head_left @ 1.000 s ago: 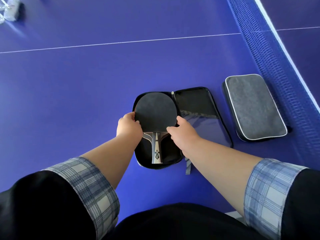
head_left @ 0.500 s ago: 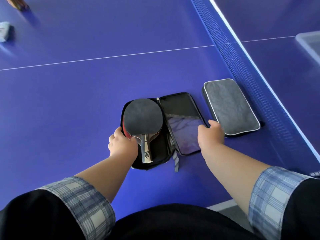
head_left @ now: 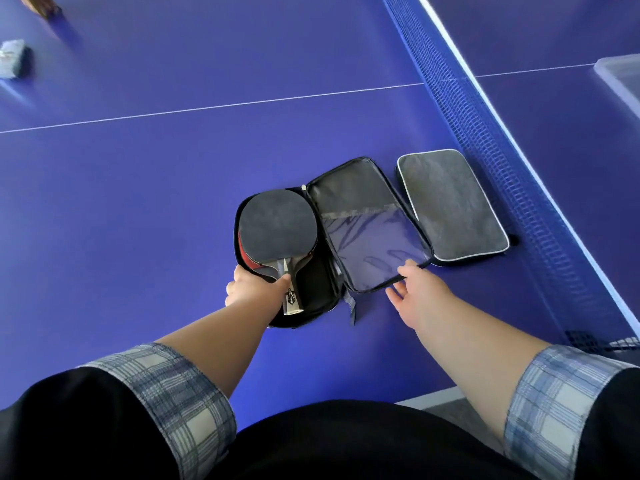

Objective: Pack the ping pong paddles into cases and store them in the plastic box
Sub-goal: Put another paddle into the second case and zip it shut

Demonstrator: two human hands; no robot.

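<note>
An open black case [head_left: 316, 289] lies on the blue table. In its left half sits a paddle [head_left: 277, 230], black face up, handle toward me, with the red edge of a second paddle [head_left: 246, 255] showing under it. My left hand [head_left: 252, 289] grips the case's left rim, thumb on the paddle's neck. My right hand [head_left: 419, 292] holds the near corner of the lid [head_left: 349, 192], thumb on top and fingers beneath; the lid looks slightly raised. A closed grey case [head_left: 450, 206] lies just right of the lid. The clear plastic box [head_left: 620, 77] shows at the right edge, beyond the net.
The blue net [head_left: 485, 133] runs diagonally along the right, close behind the grey case. A small grey object [head_left: 12, 58] and a brown thing [head_left: 38, 3] sit far left. The table's near edge is by my right forearm.
My right hand left the paddle, crossed to the lid's near corner and took hold of it. My left hand slid down to the case's rim. The view swung right, bringing the plastic box in.
</note>
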